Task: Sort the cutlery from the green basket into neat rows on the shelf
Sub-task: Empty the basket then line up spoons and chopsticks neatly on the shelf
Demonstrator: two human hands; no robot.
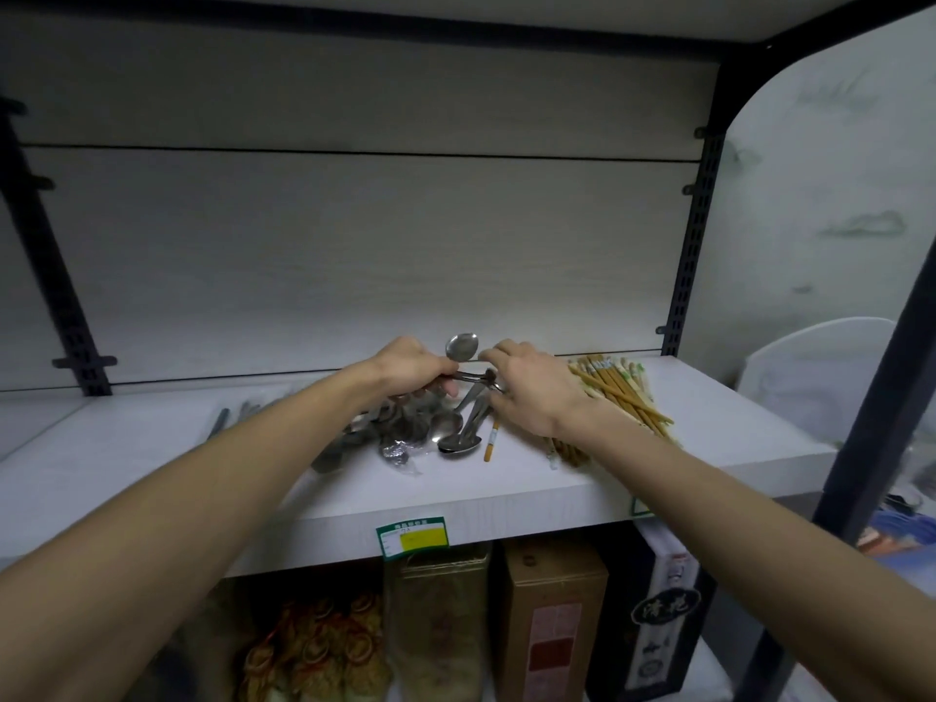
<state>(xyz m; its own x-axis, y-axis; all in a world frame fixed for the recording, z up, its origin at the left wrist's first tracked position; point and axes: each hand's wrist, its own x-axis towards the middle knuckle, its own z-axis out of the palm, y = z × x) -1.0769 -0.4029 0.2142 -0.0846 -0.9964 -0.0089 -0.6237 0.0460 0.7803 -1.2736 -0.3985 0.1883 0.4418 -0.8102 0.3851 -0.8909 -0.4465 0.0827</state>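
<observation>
Both hands reach over a pale, wood-grained shelf [658, 478]. The left hand [410, 364] is curled round the thin handles of a metal spoon bunch [468, 377]; one round, shiny bowl, the raised spoon [461, 346], stands up just beyond its knuckles. The right hand [532, 387] lies palm down just right of that bunch, its fingers bent toward the handles and touching them near the tips; whether it pinches one or only rests there cannot be told.

Below and between the two hands sits a loose heap [405, 428] of dull steel pieces, some in crinkled clear wrap. At the heap's right edge, under the right hand's fingers, several smooth oval spoons [458, 443] lie nested with bowls toward the shelf front. Beside them lies one short stick [491, 440], white with an orange end.

Behind and to the right of the right wrist lies a fan of chopsticks [620, 392], straight tan wood with pale green-and-white tops, partly hidden by the forearm. Far left of the left forearm, a few grey slender handles [223, 423] lie on the board, blurred.

A green and yellow label [413, 537] is stuck to the shelf's front edge.
</observation>
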